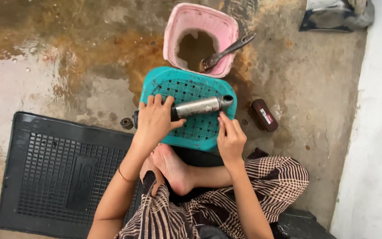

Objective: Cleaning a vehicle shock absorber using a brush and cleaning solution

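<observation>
Here we are, looking straight down at a person seated on the ground, and the left hand [154,120] is wrapped over the dark end of a metal cylinder [198,106], fingers curled across the top and thumb hooked beneath it, a firm grasp. The cylinder lies nearly level across the teal woven stool [173,84], silver body running right, its open round mouth tilted slightly toward the far right edge of the stool. The right hand [230,136] rests at the stool's near right edge, fingers extended and pressed together, their tips just below the cylinder; I cannot tell whether they pinch anything small. Just past the stool, on the far side, stands a pink tub [180,26] holding murky brown liquid, with a wire brush [226,52] leaning on its right rim, bristles dipped inside. To the right of the stool a small dark brown block [262,115] lies on the stained wet concrete. Left of the stool, a little dark ring [126,123] sits by the corner of a black rubber mat [54,177]. A bare foot [171,166] tucks in near the stool between the arms.
</observation>
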